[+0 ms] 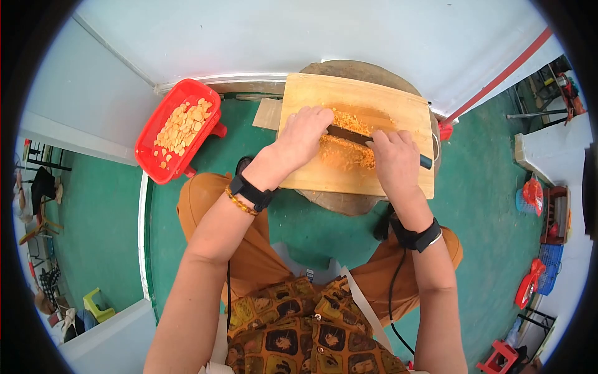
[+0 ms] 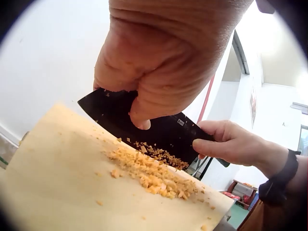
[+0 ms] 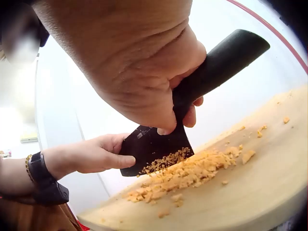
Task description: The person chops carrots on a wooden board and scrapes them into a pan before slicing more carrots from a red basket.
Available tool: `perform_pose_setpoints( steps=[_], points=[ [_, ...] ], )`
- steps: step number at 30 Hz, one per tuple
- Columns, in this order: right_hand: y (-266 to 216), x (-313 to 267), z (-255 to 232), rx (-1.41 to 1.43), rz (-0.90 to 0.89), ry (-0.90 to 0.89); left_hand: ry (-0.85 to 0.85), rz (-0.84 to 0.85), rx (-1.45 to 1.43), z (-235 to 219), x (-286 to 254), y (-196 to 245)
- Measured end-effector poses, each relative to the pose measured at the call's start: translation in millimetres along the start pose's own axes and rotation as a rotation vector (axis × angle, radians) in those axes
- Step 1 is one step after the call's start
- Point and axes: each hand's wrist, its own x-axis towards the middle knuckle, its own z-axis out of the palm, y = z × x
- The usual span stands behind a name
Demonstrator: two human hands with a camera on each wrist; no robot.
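A black cleaver [image 2: 159, 132] stands on edge over a heap of finely chopped orange bits [image 1: 342, 156] on the wooden cutting board [image 1: 299, 168]. My left hand [image 1: 304, 134] pinches the far end of the blade along its spine. With my right hand [image 1: 397, 159] I grip the cleaver where blade meets handle, thumb against the blade's side; the dark handle [image 3: 226, 60] sticks out past the palm. Small crumbs cling to the lower part of the blade in both wrist views. Chopped bits lie on both sides of the blade.
Under the board is a round wooden block [image 1: 342, 202]. To the left, a red plastic basin [image 1: 146, 156] holds many flat orange slices [image 1: 184, 128]. A white wall [image 1: 249, 37] rises behind the board. Baskets and a red stool [image 1: 498, 358] stand along the right side.
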Motion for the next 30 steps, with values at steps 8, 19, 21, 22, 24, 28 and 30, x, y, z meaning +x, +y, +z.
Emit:
perform_pose_setpoints(
  steps=[8, 19, 21, 22, 24, 28, 30],
  points=[
    [5, 2, -6, 0.037, -0.018, 0.023, -0.007, 0.008, -0.019, -2, 0, 3],
    [-18, -20, -16, 0.144, -0.074, -0.147, -0.231, -0.059, -0.101, -23, -35, 9],
    [-18, -21, -9, 0.140, -0.065, -0.153, -0.222, -0.054, -0.092, -19, -35, 5],
    [-16, -18, -7, 0.124, -0.057, -0.146, -0.194, -0.037, -0.075, -18, -32, 4],
    [-12, -11, -5, 0.107, -0.051, -0.110, -0.144, -0.022, -0.053, -17, -26, 3],
    [-10, 0, -14, 0.091, -0.047, -0.029, -0.072, -0.020, -0.043, -20, -12, 5],
    [-9, 0, -11, 0.085, -0.050, -0.025, -0.079, -0.035, -0.023, -16, -11, 4]
  ],
)
